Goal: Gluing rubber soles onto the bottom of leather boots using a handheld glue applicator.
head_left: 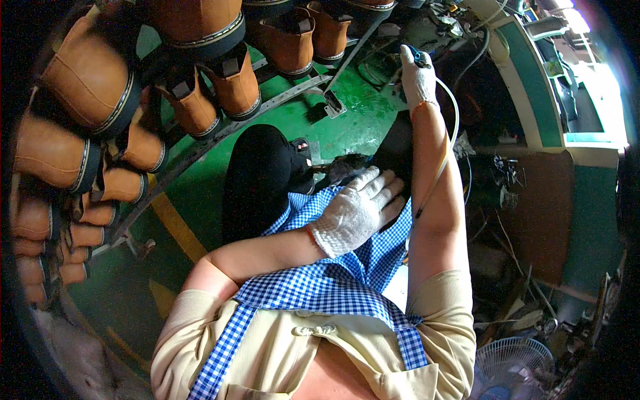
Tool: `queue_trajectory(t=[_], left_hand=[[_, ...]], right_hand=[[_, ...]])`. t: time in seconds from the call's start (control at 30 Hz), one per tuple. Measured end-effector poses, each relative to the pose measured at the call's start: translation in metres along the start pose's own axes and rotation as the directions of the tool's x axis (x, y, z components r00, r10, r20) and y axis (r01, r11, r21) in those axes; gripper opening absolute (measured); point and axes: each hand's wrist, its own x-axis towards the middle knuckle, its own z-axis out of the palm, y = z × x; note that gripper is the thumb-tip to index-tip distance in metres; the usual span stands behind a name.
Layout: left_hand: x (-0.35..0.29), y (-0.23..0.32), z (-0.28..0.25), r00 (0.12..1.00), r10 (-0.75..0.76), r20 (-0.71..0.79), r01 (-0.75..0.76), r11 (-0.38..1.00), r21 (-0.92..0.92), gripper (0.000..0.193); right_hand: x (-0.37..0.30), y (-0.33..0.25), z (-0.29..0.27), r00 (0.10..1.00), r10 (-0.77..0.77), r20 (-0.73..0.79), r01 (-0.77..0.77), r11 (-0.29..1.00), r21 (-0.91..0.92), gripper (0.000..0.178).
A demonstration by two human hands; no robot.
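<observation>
1. Clearly, the right hand (419,80), in a white knitted glove, is stretched forward at the upper right, its fingers curled around a small blue fitting (417,53).
2. That fitting sits at the top of the fist, partly hidden by the glove; its exact kind is too small to tell.
3. A pale, thin tube (457,117) bows out beside the fist and runs back along the right forearm.
4. Meanwhile the left hand (352,215), gloved likewise, grips nothing: it lies palm down, fingers extended, across the blue checked apron (313,287) and toward the dark right trouser leg (393,147).
5. To the left and ahead, tan boots (240,87) with dark soles stand in rows on a metal rack (287,95).
6. Below is a green floor (360,100) with yellow stripes (175,227).
7. At lower right stands a fan (513,360).
</observation>
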Motion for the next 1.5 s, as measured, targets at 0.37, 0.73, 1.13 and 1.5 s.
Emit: queue_trajectory(t=[0.37,0.73,1.13,1.5], left_hand=[[0.000,0.001,-0.003,0.996,-0.005,0.092,-0.001,0.998,0.063,0.044],[0.002,0.001,-0.004,1.000,-0.007,-0.004,0.007,0.999,-0.040,0.041],[0.000,0.001,-0.003,0.998,-0.005,0.070,0.002,0.999,0.042,0.044],[0.000,0.000,-0.004,1.000,-0.001,0.023,0.001,1.000,-0.018,0.042]], right_hand=[[0.004,0.003,0.000,1.000,0.014,0.012,-0.013,0.998,-0.054,0.042],[-0.009,-0.017,-0.006,0.995,0.095,0.035,-0.094,0.996,-0.007,0.043],[-0.012,-0.019,-0.007,0.993,0.115,0.036,-0.116,0.993,0.010,0.041],[-0.016,-0.025,-0.009,0.989,0.138,0.053,-0.138,0.990,0.003,0.042]])
